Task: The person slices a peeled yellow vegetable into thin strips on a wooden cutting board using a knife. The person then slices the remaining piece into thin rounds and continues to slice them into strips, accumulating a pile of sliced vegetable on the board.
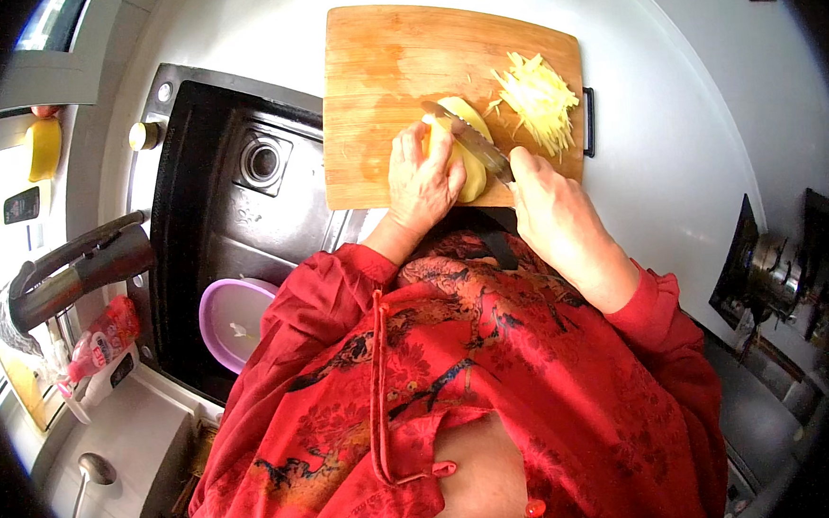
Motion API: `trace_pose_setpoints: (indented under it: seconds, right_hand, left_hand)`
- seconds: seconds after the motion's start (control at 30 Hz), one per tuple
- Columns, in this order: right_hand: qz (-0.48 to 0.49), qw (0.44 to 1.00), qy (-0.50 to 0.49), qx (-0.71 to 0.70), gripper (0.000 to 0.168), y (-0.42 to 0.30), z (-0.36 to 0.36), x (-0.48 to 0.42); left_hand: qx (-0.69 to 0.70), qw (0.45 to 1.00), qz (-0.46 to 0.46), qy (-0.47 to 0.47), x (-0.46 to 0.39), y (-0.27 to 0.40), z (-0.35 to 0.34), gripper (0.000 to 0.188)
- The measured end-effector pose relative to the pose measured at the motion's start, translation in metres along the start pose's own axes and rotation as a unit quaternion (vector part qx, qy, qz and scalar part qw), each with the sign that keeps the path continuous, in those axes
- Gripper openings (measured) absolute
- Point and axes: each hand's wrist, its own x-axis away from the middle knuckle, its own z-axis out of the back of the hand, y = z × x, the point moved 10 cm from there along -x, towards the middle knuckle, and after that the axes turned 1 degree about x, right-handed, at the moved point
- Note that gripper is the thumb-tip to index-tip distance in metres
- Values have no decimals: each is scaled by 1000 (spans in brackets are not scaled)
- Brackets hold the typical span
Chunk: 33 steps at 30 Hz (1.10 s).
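A peeled potato [474,177] lies near the front edge of a wooden cutting board [381,61], its far part cut into thin slices. My left hand [425,171] presses on the potato's left side with bent fingers. In my right hand [552,204] is the handle of a kitchen knife [477,142], whose blade slants up and left across the potato, close to my left fingertips. The handle is mostly hidden by my fingers. A pile of potato shreds [539,102] rests on the board's right side, with a few loose shreds beside it.
Left of the board is a black sink [270,221] with a drain and a purple-rimmed bowl [208,321]. A dark faucet [80,269], a red bottle [106,342] and a metal ladle [97,469] are farther left. Black cookware or utensils [771,273] stand at the far right.
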Motion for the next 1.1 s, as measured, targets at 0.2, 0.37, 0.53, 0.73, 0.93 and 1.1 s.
trace_pose_setpoints:
  seconds: [0.2,0.37,0.53,0.73,0.93,1.1]
  right_hand:
    - [-12,1000,-13,-17,13,2,-6,-9]
    - [-21,1000,-19,-9,16,4,-14,-16]
    - [-13,1000,-16,0,24,5,-20,-19]
    - [1,1000,6,-2,25,3,-18,-18]
    - [-17,1000,-6,13,25,9,-32,-18]
    - [-13,999,39,-9,14,25,-62,-7]
  left_hand:
    - [7,1000,1,5,-1,1,2,48]
    - [6,1000,2,5,-1,0,1,49]
    - [7,1000,1,5,-1,1,2,49]
    - [0,1000,8,5,-1,1,0,47]
    - [-12,1000,3,8,0,2,0,43]
    - [0,1000,-10,13,4,0,0,45]
